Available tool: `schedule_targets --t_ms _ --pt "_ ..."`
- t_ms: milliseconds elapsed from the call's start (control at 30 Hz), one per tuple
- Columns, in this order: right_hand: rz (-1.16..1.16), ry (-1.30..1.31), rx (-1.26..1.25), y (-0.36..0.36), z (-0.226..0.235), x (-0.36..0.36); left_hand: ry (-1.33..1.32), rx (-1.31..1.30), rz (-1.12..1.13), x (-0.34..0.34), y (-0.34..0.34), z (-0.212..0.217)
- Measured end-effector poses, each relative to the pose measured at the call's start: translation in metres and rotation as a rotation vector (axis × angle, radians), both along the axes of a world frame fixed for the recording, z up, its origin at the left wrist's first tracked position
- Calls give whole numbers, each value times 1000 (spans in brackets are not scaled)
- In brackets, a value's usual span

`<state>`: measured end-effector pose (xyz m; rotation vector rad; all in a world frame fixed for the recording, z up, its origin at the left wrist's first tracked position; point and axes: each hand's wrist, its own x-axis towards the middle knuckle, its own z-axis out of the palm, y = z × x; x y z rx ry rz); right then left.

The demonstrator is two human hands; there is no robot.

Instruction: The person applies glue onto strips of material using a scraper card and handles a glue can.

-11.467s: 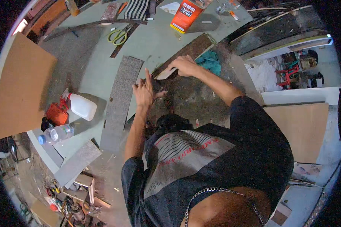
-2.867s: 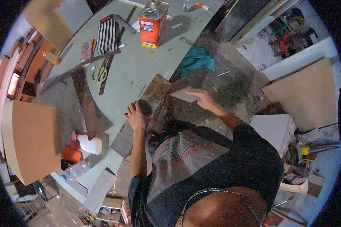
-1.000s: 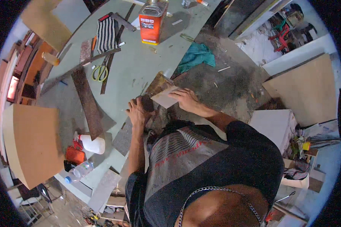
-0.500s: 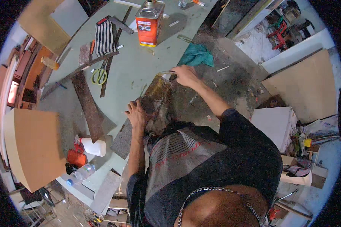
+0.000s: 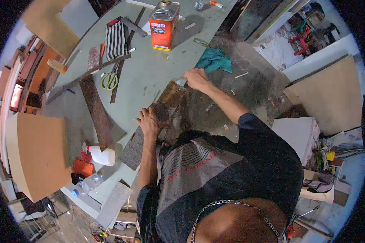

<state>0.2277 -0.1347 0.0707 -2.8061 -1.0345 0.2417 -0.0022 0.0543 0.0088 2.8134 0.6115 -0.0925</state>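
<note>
My right hand (image 5: 196,79) is closed around a small flat-bladed tool (image 5: 180,82), its pale blade at the far end of a brown strip (image 5: 171,94). Yellowish, glossy smears cover that end of the strip, which lies along the table's edge in front of my body. My left hand (image 5: 148,122) rests with spread fingers at the strip's nearer part, beside a dark rounded patch (image 5: 161,112); its thumb is hard to make out. A grey speckled piece (image 5: 132,150) lies under and left of my left forearm.
On the green table (image 5: 146,67) stand an orange metal can (image 5: 162,30) and a white spray bottle (image 5: 101,156). Scissors (image 5: 109,81), brown strips (image 5: 95,109), a striped cloth (image 5: 116,40) and a plastic bottle (image 5: 88,185) lie left. A teal rag (image 5: 214,60) hangs at the far edge.
My right hand and the tool have shifted slightly left over the strip's far end. The dark patch beside my left hand now looks rounder. The whole view has shifted a little.
</note>
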Motion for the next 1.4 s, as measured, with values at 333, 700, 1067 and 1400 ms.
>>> schedule_targets --t_ms 333,700,1067,1400 --pt "33 72 76 -19 6 -5 42 3 -33 1 0 3" --pt "209 0 42 21 -31 -8 -1 -8 1 -1 1 -4" --pt "395 -33 148 18 -11 -13 -107 97 -17 -6 -2 -9" --pt "228 -57 36 31 -21 -21 -45 -3 -6 -6 -2 -7"
